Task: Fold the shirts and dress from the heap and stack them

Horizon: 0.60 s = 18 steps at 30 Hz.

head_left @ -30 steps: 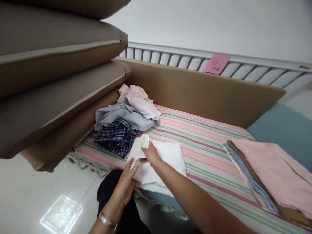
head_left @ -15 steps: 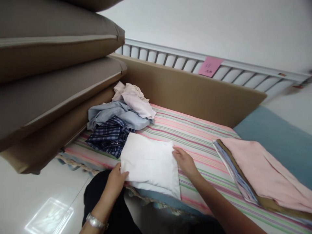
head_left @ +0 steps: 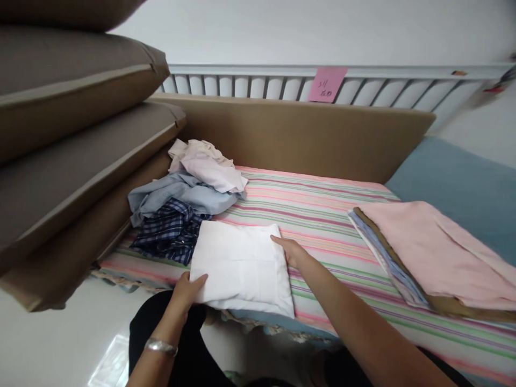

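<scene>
A white folded garment [head_left: 242,269] lies flat near the front edge of the striped bed sheet [head_left: 314,215]; its exact kind does not show. At its near left corner my left hand [head_left: 186,293] pinches the cloth, thumb on top and fingers hidden beneath. My right hand [head_left: 291,251] grips the right edge near the far corner, thumb on top. Just left of the white cloth sits a crumpled navy plaid garment [head_left: 173,228]. Behind that are a light blue shirt [head_left: 181,191] and a pale pink garment [head_left: 213,169], heaped together.
To the right lies a stack of folded clothes with a pink garment [head_left: 435,247] on top. Big brown cushions [head_left: 88,145] are piled at the left, overhanging the bed. A brown board [head_left: 302,140] stands along the back, before a white railing [head_left: 242,86] bearing a pink note [head_left: 327,84].
The view has turned and levelled slightly. Both hands keep hold of the white garment, whose lower layer now shows less below the front edge.
</scene>
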### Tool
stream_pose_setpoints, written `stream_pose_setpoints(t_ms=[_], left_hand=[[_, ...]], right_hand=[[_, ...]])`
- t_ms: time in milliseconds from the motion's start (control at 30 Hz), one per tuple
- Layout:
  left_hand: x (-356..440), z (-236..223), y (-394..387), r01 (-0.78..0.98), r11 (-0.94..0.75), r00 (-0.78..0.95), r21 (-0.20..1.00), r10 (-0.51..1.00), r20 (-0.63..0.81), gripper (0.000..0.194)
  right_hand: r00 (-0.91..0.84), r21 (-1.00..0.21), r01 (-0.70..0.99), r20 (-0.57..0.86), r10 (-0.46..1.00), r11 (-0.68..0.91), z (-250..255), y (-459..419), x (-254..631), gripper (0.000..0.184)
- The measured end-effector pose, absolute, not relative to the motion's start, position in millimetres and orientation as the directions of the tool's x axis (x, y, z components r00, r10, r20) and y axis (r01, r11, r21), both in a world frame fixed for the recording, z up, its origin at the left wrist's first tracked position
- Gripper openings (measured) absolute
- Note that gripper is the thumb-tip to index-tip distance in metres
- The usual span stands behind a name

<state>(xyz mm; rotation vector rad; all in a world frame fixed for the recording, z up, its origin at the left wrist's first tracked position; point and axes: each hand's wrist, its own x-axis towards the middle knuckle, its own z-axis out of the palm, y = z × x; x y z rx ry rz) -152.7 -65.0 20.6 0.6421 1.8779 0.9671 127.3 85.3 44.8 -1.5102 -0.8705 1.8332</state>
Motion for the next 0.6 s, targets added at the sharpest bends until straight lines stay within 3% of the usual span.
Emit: stream_pose_setpoints(t_ms=[200, 600], left_hand=[[-138, 41, -83, -0.027, 0.548, -0.448, 0.836, 0.741, -0.500, 0.041], [-96, 51, -56, 0.306, 0.520, -0.393, 0.798, 0.832, -0.392, 0.030]], right_hand=[[-0.171, -0.834, -0.088, -0.526, 0.833, -0.545, 33, 92, 122, 0.036], [0.075, -0.930, -0.146, -0.351, 0.934, -0.337, 29, 49, 205, 0.030]])
